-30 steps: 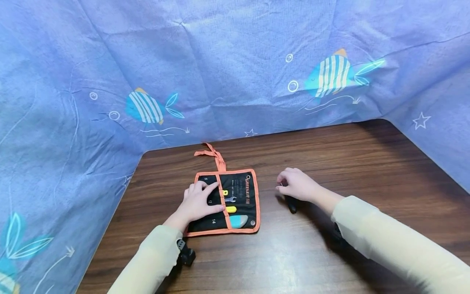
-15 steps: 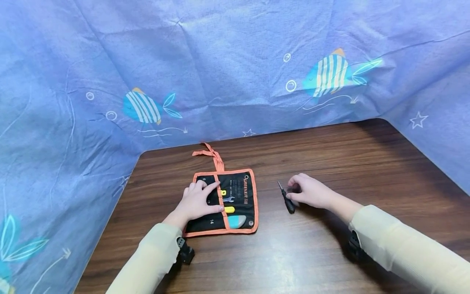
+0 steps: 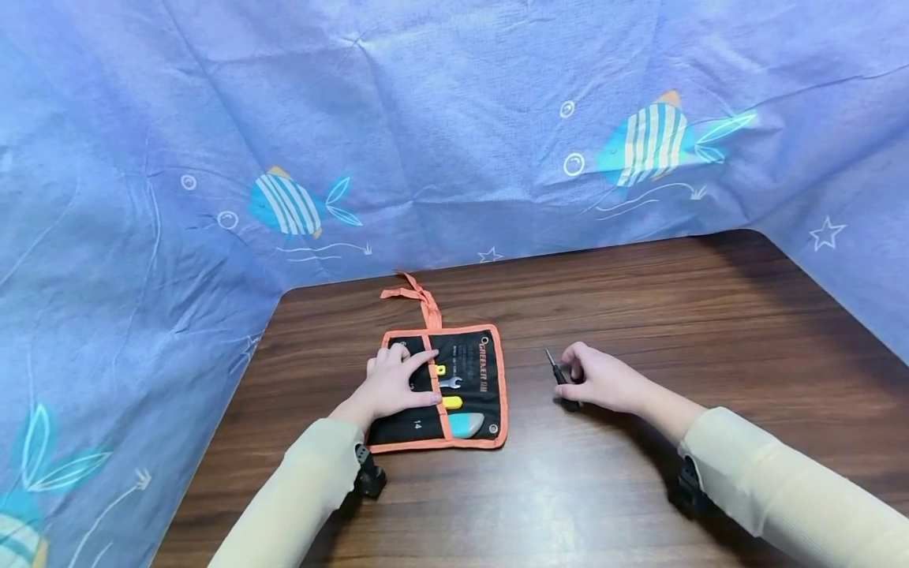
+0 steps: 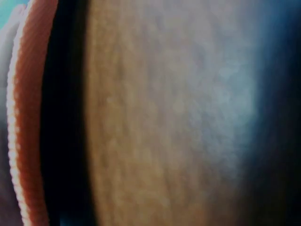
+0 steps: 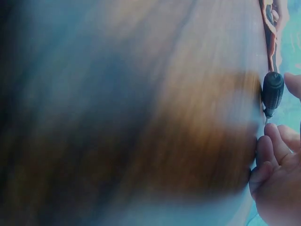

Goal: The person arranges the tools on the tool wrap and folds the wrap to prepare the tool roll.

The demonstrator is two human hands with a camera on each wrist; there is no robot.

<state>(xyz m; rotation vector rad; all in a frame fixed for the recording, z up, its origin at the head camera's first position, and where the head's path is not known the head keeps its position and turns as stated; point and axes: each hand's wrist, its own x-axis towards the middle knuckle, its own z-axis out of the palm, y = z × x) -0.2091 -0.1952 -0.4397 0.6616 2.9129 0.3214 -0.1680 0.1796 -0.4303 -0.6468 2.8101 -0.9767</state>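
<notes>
A black tool pouch (image 3: 465, 355) with orange trim lies on the table. My left hand (image 3: 390, 386) rests on its pocket side, fingers spread. Out of the pockets show an open-end wrench (image 3: 450, 383), a yellow handle (image 3: 452, 402), another small yellow end (image 3: 440, 369) and a teal-and-grey tool end (image 3: 465, 425). Right of the pouch lies a small screwdriver (image 3: 560, 377) with a black handle. Over it bends my right hand (image 3: 600, 379), its thumb beside the handle. In the right wrist view a slight gap separates thumb and screwdriver handle (image 5: 273, 89); the other fingertips are near the shaft.
The brown wooden table (image 3: 639, 308) is backed by a blue fish-print cloth (image 3: 454, 142). Orange tie straps (image 3: 424, 304) trail from the pouch toward the back edge. Black wrist cameras (image 3: 371, 476) sit under both sleeves. Much of both wrist views is blurred.
My right hand first covered the screwdriver, then drew back to the right of it. Now its thumb is over the handle again. My left hand has stayed on the pouch.
</notes>
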